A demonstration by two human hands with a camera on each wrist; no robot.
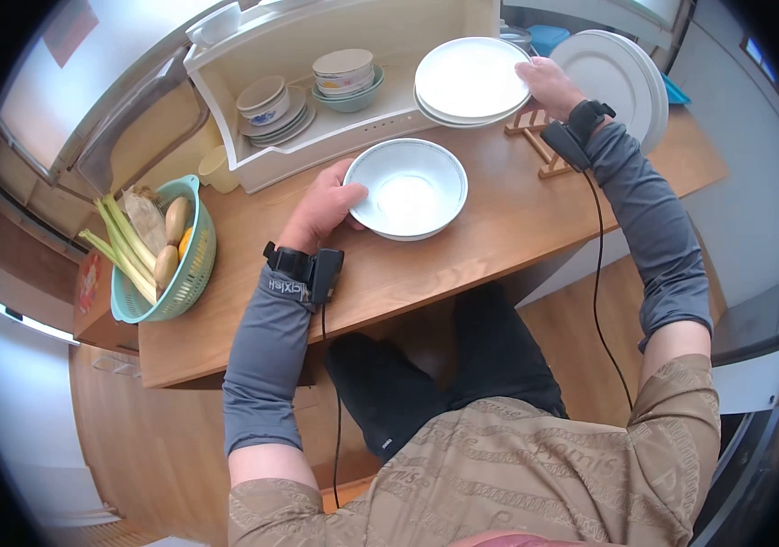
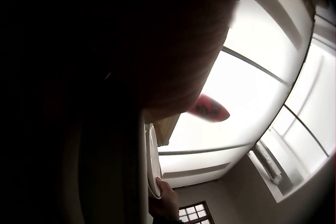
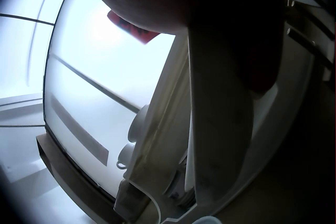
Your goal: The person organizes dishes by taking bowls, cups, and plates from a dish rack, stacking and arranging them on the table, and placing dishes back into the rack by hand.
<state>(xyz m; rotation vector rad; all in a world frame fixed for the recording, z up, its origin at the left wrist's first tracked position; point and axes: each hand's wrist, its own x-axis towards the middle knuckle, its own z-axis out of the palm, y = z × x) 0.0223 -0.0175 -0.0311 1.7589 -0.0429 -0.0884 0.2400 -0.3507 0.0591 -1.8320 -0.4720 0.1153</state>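
Note:
In the head view the left hand [image 1: 320, 206] grips the left rim of a white bowl [image 1: 408, 190], thumb over the edge, above the wooden table. The right hand [image 1: 553, 88] pinches the right edge of white plates [image 1: 471, 78], which look stacked, near the shelf's right end. Behind that hand, large white plates [image 1: 610, 80] stand upright at a wooden rack [image 1: 535, 146]. In the right wrist view the plates [image 3: 218, 114] hang under the dark fingers. The left wrist view is mostly dark, with the other hand [image 2: 167, 202] on a plate's edge [image 2: 153, 161].
A cream shelf [image 1: 335, 141] at the back holds small bowls [image 1: 344, 68] and stacked dishes [image 1: 266, 105]. On the left of the wooden table [image 1: 225, 337] stands a green basket [image 1: 198, 273] with vegetables. A yellowish cup [image 1: 218, 170] is beside the shelf. Cables hang from both wrists.

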